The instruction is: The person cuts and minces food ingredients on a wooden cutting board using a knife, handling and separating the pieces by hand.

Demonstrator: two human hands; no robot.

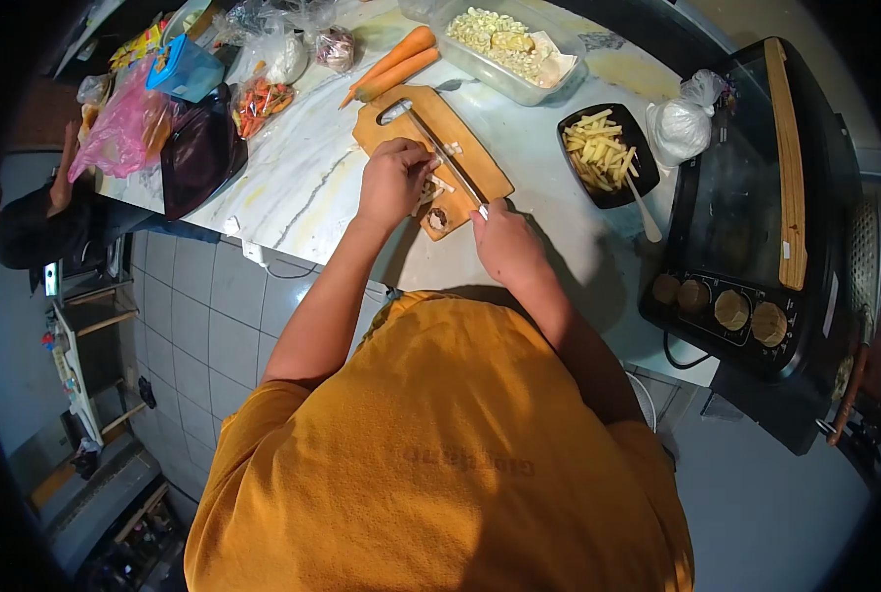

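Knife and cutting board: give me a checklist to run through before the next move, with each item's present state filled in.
1. Knife gripped at the handle: ok, in the right hand.
2. Left hand fingertips clear of the blade: cannot tell; they are close to it, and any gap is too small to judge.
3. Cutting board lying on the counter: ok.
4. Small pale pieces on the board: ok, some beside the left hand.
5. Carrots clear of the blade: ok, near the board's far end.
6. Black bowl clear of the right hand: ok.
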